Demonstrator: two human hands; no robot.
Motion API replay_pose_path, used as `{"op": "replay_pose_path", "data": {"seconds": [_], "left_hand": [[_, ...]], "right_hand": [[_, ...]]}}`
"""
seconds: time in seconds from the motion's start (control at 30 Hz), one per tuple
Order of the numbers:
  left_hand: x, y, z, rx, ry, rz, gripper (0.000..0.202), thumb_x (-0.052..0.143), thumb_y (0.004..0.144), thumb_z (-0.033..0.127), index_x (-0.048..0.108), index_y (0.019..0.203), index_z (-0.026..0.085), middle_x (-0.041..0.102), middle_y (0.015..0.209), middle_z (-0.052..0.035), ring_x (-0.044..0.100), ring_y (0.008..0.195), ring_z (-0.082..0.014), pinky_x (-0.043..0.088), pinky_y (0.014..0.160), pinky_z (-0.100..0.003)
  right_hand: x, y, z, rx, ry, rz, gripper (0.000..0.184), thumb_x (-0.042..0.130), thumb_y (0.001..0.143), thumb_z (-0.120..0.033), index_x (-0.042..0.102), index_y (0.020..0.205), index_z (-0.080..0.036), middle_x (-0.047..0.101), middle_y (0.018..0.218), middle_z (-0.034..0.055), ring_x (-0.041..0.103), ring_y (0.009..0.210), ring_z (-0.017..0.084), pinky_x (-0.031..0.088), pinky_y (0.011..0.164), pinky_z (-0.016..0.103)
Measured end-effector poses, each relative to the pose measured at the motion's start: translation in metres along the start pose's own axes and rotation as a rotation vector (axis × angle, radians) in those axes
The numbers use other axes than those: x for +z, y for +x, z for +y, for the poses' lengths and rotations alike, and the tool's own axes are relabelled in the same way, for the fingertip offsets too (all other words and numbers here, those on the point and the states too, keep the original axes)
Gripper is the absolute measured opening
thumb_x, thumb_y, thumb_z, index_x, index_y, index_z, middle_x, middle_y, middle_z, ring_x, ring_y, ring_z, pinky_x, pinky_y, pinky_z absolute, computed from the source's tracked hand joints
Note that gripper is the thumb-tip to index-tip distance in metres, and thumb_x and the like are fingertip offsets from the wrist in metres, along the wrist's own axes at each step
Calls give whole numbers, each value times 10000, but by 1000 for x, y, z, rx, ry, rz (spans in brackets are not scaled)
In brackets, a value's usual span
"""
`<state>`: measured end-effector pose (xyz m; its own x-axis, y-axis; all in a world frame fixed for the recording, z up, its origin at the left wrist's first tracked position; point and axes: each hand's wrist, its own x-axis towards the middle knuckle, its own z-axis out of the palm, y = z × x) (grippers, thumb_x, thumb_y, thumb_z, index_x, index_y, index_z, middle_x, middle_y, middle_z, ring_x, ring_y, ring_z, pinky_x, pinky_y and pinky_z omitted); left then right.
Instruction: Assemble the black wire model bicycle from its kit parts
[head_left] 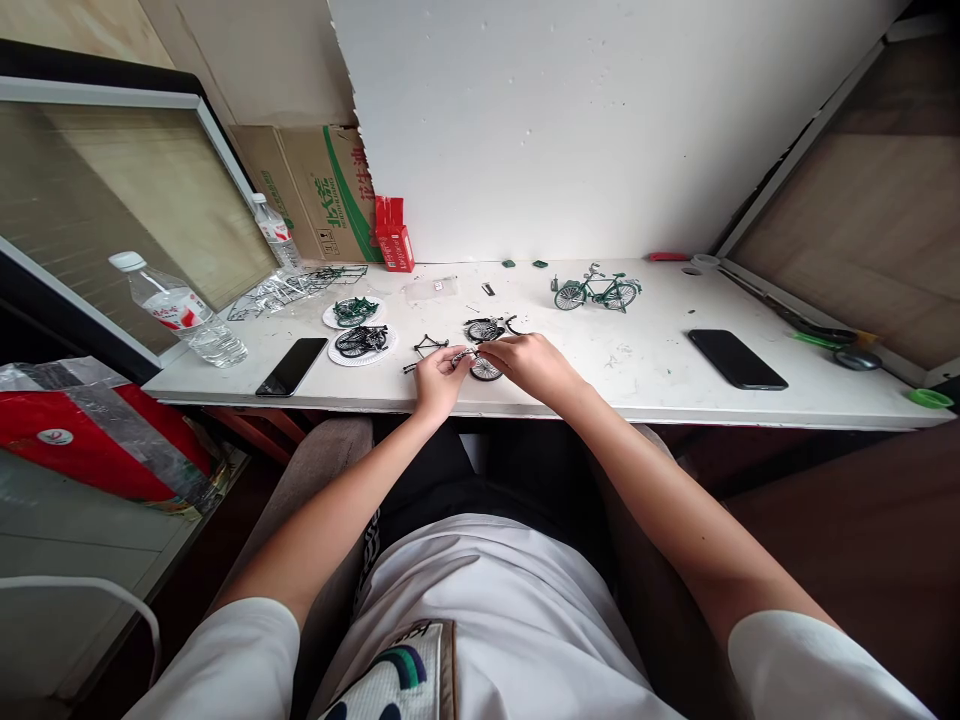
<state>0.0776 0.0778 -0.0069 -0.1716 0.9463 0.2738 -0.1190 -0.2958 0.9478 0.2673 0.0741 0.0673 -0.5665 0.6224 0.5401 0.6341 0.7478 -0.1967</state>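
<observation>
My left hand is closed in a pinch on a small dark model bicycle part at the front of the table. Right beside it, my right hand pinches the same part from the other side; the fingers hide most of it. A spoked wheel shows between the hands; whether it is joined to the held part I cannot tell. Left of my hands lies a black bicycle frame. Just beyond them are another black wheel assembly and a thin curved black piece.
Two paper plates with black parts and green parts sit on the left. A green model bicycle stands at the back right. Phones lie left and right. A water bottle stands near the left edge.
</observation>
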Motion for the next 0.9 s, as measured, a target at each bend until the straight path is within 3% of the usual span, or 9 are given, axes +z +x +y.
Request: {"op": "replay_pose_path", "data": {"seconds": [0.37, 0.6, 0.9], "left_hand": [[-2, 1, -4, 24, 11, -7, 393, 890, 804, 354, 779, 1092, 111, 825, 1030, -168, 816, 925, -276, 643, 914, -413], [-1, 1, 0, 49, 36, -1, 374, 891, 803, 341, 782, 1078, 114, 830, 1009, -157, 822, 911, -277, 661, 890, -417], [-1, 0, -2, 46, 38, -1, 371, 895, 806, 349, 783, 1070, 114, 827, 1050, -170, 822, 918, -275, 660, 921, -433]], "right_hand": [[3, 2, 1, 86, -63, -16, 227, 602, 1068, -271, 754, 923, -186, 744, 761, 98, 690, 710, 239, 394, 679, 317], [-1, 3, -5, 65, -108, -107, 231, 558, 1074, -235, 773, 1054, -155, 771, 842, 120, 698, 779, 232, 408, 725, 301], [-4, 3, -4, 41, -68, -80, 212, 567, 1025, -176, 775, 984, -163, 743, 783, 88, 642, 694, 198, 385, 700, 296]]}}
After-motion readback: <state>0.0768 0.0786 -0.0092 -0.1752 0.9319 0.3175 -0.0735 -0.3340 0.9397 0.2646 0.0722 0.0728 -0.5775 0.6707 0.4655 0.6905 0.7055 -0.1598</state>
